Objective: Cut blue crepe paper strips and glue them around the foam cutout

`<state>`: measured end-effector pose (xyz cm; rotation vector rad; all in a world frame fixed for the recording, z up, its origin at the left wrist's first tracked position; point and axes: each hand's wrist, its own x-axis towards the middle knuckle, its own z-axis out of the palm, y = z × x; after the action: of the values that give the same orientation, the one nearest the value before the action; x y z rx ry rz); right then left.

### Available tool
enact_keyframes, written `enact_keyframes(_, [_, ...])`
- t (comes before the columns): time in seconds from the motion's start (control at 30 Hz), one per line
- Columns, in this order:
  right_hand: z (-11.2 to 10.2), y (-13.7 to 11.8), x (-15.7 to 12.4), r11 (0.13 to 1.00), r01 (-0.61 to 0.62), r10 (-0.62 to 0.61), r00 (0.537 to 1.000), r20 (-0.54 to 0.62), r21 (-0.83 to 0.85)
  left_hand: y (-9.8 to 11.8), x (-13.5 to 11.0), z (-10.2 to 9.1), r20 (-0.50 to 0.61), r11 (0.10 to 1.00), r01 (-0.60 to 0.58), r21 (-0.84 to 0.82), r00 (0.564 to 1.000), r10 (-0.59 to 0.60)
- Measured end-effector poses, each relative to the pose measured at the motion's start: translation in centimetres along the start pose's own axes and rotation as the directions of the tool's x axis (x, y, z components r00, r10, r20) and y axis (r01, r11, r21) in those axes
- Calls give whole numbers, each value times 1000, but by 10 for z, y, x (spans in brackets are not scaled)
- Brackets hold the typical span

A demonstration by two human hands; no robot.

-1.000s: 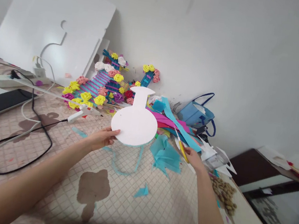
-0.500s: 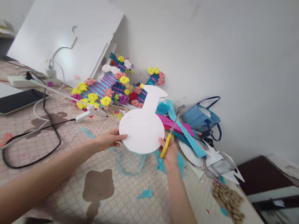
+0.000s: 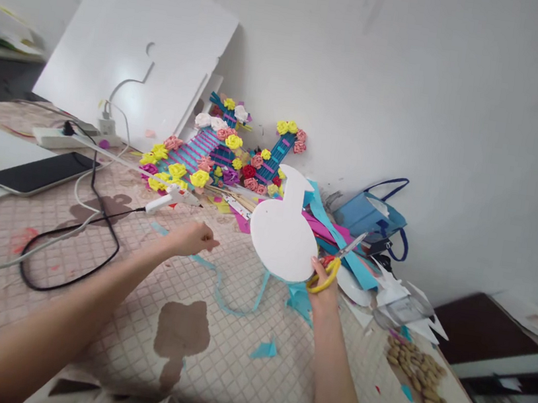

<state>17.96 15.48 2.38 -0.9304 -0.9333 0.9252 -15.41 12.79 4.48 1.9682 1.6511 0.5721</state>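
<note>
My right hand [image 3: 324, 289] grips a white board cutout [image 3: 283, 240] by the lower right edge of its round part. The cutout stands tilted, its narrow neck and hooked top pointing up. Yellow-handled scissors [image 3: 331, 274] hang on the same hand, their blades pointing up and right. A thin light-blue strip [image 3: 220, 295] trails from the cutout's lower edge onto the table. My left hand [image 3: 192, 239] is apart from the cutout, fingers curled in, with nothing seen in them. Just beyond it lies a white glue gun [image 3: 169, 199] with its cord.
Flower-covered blue striped pieces [image 3: 206, 152] lean at the back. Coloured paper strips [image 3: 328, 210], a blue bag [image 3: 372, 213], white scraps [image 3: 400, 300] and peanuts [image 3: 417, 376] lie right. A tablet [image 3: 40, 173], looped black cable [image 3: 110, 259] and power strip [image 3: 52, 136] are left.
My left hand has let go of the cutout and moved off its left side. The right hand has carried the cutout slightly right, and the scissors have swung outward. The view has shifted a little.
</note>
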Motion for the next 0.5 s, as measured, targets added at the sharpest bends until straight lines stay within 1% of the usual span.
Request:
enact_keyframes(0.03, [-1,0,1,1000,-14,14,1000,-9,10,1,-1,1,-104,998,17,68,995,-9])
enact_keyframes(0.07, [-1,1,1,999,-30,31,999,-21,21,2,-2,3,-206,993,4,115,978,20])
enact_keyframes(0.1, [-1,1,2,998,-45,46,998,-32,32,4,-3,5,-304,988,-37,153,949,83])
enact_keyframes(0.13, [-2,2,2,998,-56,57,998,-39,38,6,-3,6,-392,976,-93,195,905,165])
enact_keyframes(0.17, [-2,3,3,997,-64,66,997,-45,41,8,-4,8,-457,962,-155,226,855,245])
enact_keyframes(0.2, [-2,4,4,997,-71,73,996,-51,44,10,-5,10,-488,950,-212,230,819,301])
enact_keyframes(0.23, [-2,4,4,996,-75,77,995,-58,45,12,-5,12,-497,948,-250,196,808,315])
enact_keyframes(0.27, [-2,5,4,996,-78,80,995,-61,46,14,-6,13,-495,955,-264,133,817,295])
enact_keyframes(0.33, [-1,5,4,996,-81,83,995,-60,45,18,-6,16,-461,966,-253,-50,864,202])
enact_keyframes(0.37, [-1,5,4,996,-79,82,995,-55,44,20,-6,18,-432,956,-241,-167,890,149])
enact_keyframes(0.4, [0,5,3,996,-78,80,996,-47,43,21,-5,20,-389,926,-231,-300,916,102])
enact_keyframes(0.43, [0,4,2,996,-75,77,996,-39,43,23,-5,22,-329,870,-217,-442,942,68])
enact_keyframes(0.5, [2,3,0,997,-69,71,997,-26,44,26,-4,27,-156,703,-147,-696,986,51])
